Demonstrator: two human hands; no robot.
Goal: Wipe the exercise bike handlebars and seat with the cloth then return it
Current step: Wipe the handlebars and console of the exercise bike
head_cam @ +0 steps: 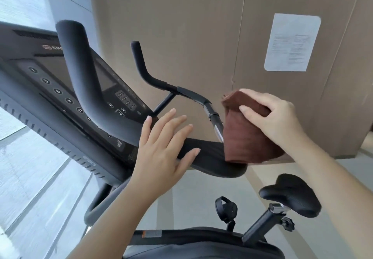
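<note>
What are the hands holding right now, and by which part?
The right hand grips the folded brown cloth by its upper end, against the handlebar. The left hand holds nothing; it lies open and flat on that handlebar.

Left hand [161, 147] reached forward from the lower left on a bare forearm, palm down, back facing up. Fingers straight and slightly spread, thumb out to the left, nothing enclosed in the grip. Rested flat on the near handlebar pad [203, 153], fingertips pointing up and to the right.

Right hand [272, 115] came in from the lower right, forearm bare, wrist bent downward. Closed its grip on a folded brown cloth [244, 135], thumb laid across the near face, index finger curved over the top edge, the remaining fingers hidden behind. Held to the right of the left hand, apart from it, cloth hanging below the palm.
</note>
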